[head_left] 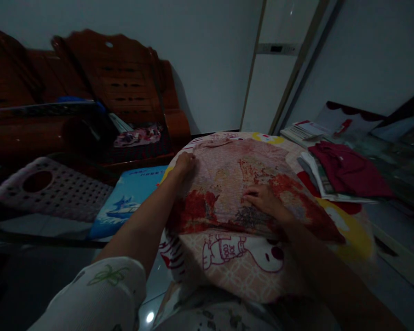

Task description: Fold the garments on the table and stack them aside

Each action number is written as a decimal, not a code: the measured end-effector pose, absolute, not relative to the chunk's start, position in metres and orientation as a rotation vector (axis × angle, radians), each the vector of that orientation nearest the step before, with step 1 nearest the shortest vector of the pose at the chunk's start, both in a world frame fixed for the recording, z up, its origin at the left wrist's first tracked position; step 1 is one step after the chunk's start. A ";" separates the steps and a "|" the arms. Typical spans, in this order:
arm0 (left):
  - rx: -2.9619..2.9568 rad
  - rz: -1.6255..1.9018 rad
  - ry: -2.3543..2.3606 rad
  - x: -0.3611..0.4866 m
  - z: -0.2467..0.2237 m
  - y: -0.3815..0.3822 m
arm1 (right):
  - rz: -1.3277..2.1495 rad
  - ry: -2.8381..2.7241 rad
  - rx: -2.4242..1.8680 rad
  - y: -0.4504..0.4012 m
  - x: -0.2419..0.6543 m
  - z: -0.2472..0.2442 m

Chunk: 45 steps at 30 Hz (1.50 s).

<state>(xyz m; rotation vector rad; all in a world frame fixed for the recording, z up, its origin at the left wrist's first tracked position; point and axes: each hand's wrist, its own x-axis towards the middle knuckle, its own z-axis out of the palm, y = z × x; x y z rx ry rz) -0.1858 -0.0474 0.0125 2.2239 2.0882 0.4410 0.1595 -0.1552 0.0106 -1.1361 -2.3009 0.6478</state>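
A thin pink shirt point(224, 177) with a red and orange print lies spread over a cloth-covered round surface in front of me. My left hand point(185, 163) is at the shirt's far left edge, with its fingers curled closed on the fabric. Over the middle of the print is my right hand point(263, 199), its fingertips pinched together on the shirt cloth; the bit between them is too small to see clearly. Below the shirt's near hem, the patterned cover point(227, 271) shows a cartoon dog outline.
Folded clothes point(352, 170), a dark red one on top, sit at the right by a stack of papers point(301, 132). To the left are a blue printed box point(127, 195), a woven-seat chair point(65, 188) and a carved wooden sofa point(117, 69). A tall white unit point(276, 82) stands behind.
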 end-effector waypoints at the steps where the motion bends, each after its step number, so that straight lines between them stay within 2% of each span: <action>1: 2.212 0.518 2.055 -0.180 0.020 -0.053 | 0.738 -2.284 -1.152 -0.158 0.162 0.017; 5: 2.166 0.702 1.485 -0.136 0.046 -0.092 | 0.994 -2.166 -1.264 -0.169 0.182 0.030; 9: 2.162 0.473 0.921 -0.086 0.053 -0.148 | 1.090 -2.005 -1.377 -0.179 0.205 0.025; 13: 2.289 0.226 0.668 -0.063 0.049 -0.190 | 1.101 -1.942 -1.430 -0.187 0.220 0.016; 23: 2.587 -0.084 0.961 -0.059 0.055 -0.232 | 0.804 -2.355 -1.141 -0.247 0.214 0.018; 31: 2.843 -0.163 1.086 -0.049 0.044 -0.252 | 0.175 -2.733 -1.207 -0.267 0.206 0.004; 37: 2.941 -0.130 1.120 -0.047 0.020 -0.256 | 0.022 -2.734 -1.191 -0.271 0.201 0.000; 45: 2.838 0.157 1.137 -0.056 0.017 -0.257 | -0.008 -2.704 -1.296 -0.277 0.179 0.008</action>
